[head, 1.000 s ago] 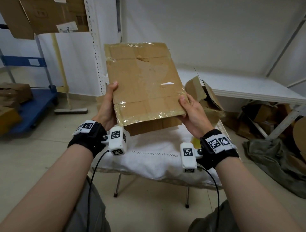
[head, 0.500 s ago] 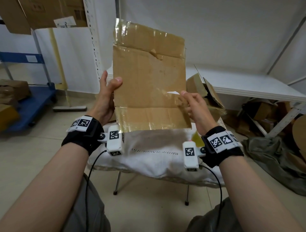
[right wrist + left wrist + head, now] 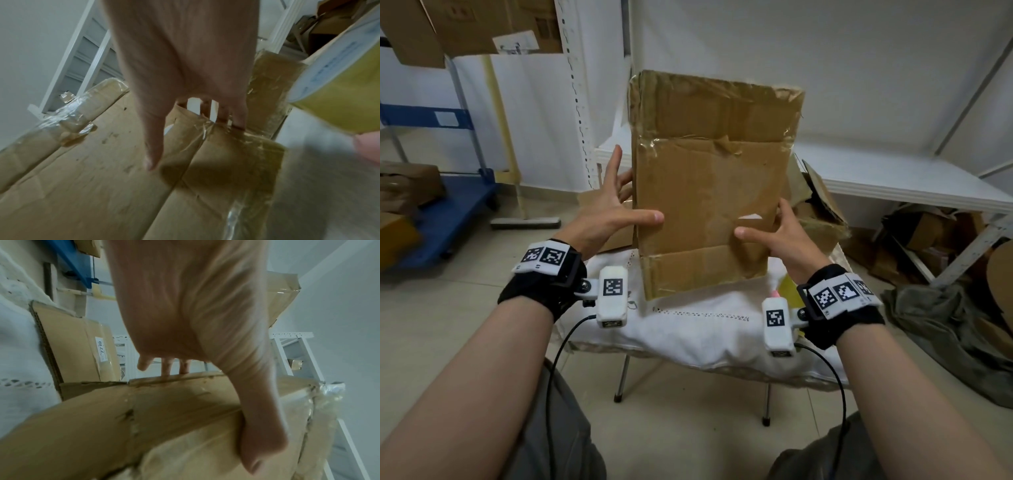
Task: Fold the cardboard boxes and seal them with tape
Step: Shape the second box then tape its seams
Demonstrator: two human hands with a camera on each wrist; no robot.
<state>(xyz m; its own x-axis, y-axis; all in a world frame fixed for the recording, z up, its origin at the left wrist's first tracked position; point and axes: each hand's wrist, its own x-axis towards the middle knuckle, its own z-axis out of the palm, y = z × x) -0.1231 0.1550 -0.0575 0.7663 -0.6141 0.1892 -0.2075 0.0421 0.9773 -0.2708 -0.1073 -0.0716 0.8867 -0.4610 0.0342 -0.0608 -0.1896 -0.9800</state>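
A worn brown cardboard box (image 3: 709,205), flattened and patched with old clear tape, stands upright with its lower edge on the white cloth (image 3: 705,329) of a small table. My left hand (image 3: 616,205) is at its left edge: the thumb lies flat on the front face and the fingers are spread straight, some behind the edge. In the left wrist view those fingertips (image 3: 166,369) touch the box's far edge. My right hand (image 3: 780,233) holds the right edge, thumb on the front, fingers wrapped behind. A yellow tape roll (image 3: 333,91) lies on the cloth just right of that hand.
A crumpled open box (image 3: 822,212) sits behind the right hand, and a flat box (image 3: 72,344) with a label leans behind on the left. A white shelf board (image 3: 893,181) runs at the back right with cardboard scraps below. A blue cart (image 3: 448,212) stands far left.
The box has swung from tilted and lifted to upright, its lower edge now down on the cloth. The top flap has opened upward. My left fingers have spread out straight.
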